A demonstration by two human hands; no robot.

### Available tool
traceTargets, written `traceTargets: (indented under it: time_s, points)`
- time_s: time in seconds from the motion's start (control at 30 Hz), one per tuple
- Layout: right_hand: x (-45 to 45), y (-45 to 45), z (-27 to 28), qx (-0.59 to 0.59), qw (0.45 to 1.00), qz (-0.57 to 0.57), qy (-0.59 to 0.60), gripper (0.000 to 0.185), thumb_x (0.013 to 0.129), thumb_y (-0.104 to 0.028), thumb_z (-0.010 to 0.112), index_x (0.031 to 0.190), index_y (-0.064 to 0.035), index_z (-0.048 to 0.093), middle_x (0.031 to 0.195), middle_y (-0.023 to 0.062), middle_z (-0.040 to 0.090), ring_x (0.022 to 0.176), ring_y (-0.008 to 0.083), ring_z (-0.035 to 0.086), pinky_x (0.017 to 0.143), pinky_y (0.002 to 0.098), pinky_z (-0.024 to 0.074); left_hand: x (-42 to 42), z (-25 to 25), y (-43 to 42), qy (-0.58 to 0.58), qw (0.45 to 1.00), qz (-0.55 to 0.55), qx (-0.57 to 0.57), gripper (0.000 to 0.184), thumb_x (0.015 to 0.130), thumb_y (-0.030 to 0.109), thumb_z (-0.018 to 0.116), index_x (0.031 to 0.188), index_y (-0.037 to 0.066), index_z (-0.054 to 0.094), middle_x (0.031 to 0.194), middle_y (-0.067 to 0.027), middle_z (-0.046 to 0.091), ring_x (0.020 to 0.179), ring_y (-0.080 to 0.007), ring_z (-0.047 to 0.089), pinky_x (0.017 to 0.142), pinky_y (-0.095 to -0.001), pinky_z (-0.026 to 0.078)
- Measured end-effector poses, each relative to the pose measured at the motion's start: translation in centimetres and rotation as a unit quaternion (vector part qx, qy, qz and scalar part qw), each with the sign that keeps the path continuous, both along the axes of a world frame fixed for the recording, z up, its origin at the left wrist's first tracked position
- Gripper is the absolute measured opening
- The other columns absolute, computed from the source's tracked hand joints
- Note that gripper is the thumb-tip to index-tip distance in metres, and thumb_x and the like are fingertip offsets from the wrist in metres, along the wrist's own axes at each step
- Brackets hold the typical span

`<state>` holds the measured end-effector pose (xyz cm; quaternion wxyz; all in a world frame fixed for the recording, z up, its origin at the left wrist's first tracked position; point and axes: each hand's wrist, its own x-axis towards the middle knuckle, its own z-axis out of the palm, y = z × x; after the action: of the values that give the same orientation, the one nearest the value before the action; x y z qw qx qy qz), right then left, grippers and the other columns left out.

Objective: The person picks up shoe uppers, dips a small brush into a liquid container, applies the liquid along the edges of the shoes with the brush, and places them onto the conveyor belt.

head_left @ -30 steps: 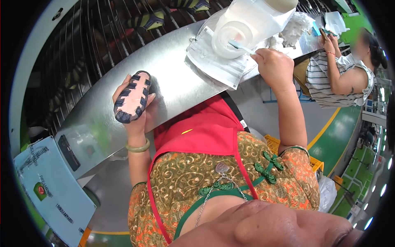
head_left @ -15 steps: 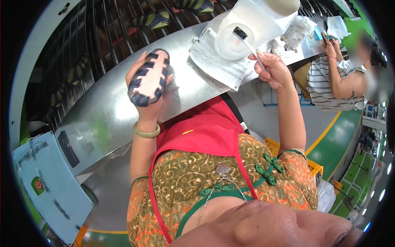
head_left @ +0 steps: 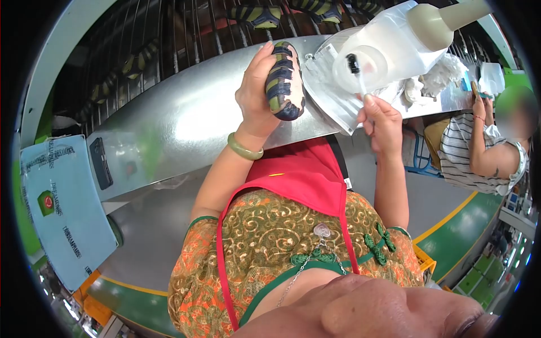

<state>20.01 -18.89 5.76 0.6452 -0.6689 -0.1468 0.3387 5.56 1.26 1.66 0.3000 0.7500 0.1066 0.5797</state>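
My left hand is wrapped round a shoe upper with dark and olive straps folded over a pale pink sole. It is held up above the metal shelf, the pale underside turned toward the right. Between the fingertips of my right hand is the pale handle of a brush. The brush's dark bristles are over a round translucent cup, which stands beside a large white plastic bottle.
A metal shelf runs beside a rack with more strapped shoes. A phone lies at its left end by a blue box. White crumpled material sits near the bottle. A co-worker is at the right.
My left hand has brought the shoe upper rightward and up, closer to the cup, and turned it. The brush's dark bristles have come into sight, and the view has shifted.
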Motion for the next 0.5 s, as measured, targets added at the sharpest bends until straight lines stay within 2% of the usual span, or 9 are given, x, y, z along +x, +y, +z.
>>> traceTargets:
  time_s: [0.03, 0.13, 0.27, 0.33, 0.37, 0.5]
  points:
    - [-1.0, 0.3, 0.0, 0.02, 1.0, 0.022, 0.0, 0.027, 0.089, -0.021, 0.063, 0.102, 0.0021, 0.067, 0.062, 0.0017, 0.059, 0.046, 0.0032, 0.04, 0.042, 0.0176, 0.0293, 0.2, 0.2, 0.1, -0.002, 0.999, 0.039, 0.03, 0.046, 0.071, 0.01, 0.073, 0.112, 0.004, 0.054, 0.117, -0.0211, 0.059, 0.102, -0.0358, 0.063, 0.086, -0.0367, 0.053]
    - [-4.0, 1.1, 1.1, 0.066, 0.995, 0.075, 0.005, 0.024, 0.091, -0.014, 0.06, 0.104, 0.0051, 0.065, 0.063, 0.0062, 0.06, 0.046, 0.0047, 0.04, 0.042, 0.0173, 0.0294, 0.8, 0.3, 0.5, 0.001, 0.994, 0.09, 0.063, 0.046, 0.07, 0.011, 0.074, 0.111, 0.004, 0.054, 0.118, -0.02, 0.059, 0.104, -0.0379, 0.061, 0.087, -0.0386, 0.053]
    - [-5.9, 1.4, 1.8, 0.111, 0.988, 0.103, -0.001, 0.021, 0.09, -0.01, 0.061, 0.104, 0.0051, 0.065, 0.065, 0.0072, 0.062, 0.047, 0.0047, 0.043, 0.043, 0.0175, 0.0324, 0.7, 1.4, 0.6, 0.015, 0.988, 0.119, 0.099, 0.045, 0.07, 0.01, 0.073, 0.111, 0.004, 0.054, 0.118, -0.0182, 0.06, 0.105, -0.0388, 0.06, 0.086, -0.0394, 0.053]
    - [-6.4, 1.4, 1.9, 0.11, 0.987, 0.106, -0.05, 0.02, 0.088, -0.007, 0.062, 0.104, 0.0047, 0.066, 0.066, 0.0072, 0.062, 0.048, 0.0047, 0.044, 0.044, 0.0175, 0.0339, 0.8, 1.2, 0.8, 0.033, 0.976, 0.163, 0.144, 0.043, 0.072, 0.011, 0.072, 0.11, 0.005, 0.054, 0.118, -0.0171, 0.06, 0.105, -0.039, 0.06, 0.086, -0.0399, 0.054]
    - [-6.3, 1.2, 2.1, 0.098, 0.989, 0.109, -0.027, 0.018, 0.087, -0.004, 0.065, 0.102, 0.0049, 0.067, 0.082, 0.0052, 0.065, 0.068, 0.008, 0.058, 0.062, 0.0202, 0.0479, 0.8, 1.4, 0.8, 0.032, 0.976, 0.162, 0.145, 0.043, 0.072, 0.011, 0.072, 0.11, 0.005, 0.054, 0.118, -0.0171, 0.06, 0.105, -0.039, 0.06, 0.086, -0.0399, 0.054]
    - [-6.5, 1.6, 2.0, 0.084, 0.991, 0.084, -0.068, 0.019, 0.087, -0.005, 0.065, 0.102, 0.0047, 0.067, 0.081, 0.0048, 0.065, 0.067, 0.0075, 0.057, 0.062, 0.0201, 0.0477, 0.5, 1.8, 0.7, 0.036, 0.969, 0.167, 0.18, 0.039, 0.073, 0.008, 0.07, 0.108, 0.005, 0.054, 0.116, -0.0159, 0.061, 0.106, -0.0384, 0.06, 0.084, -0.0396, 0.055]
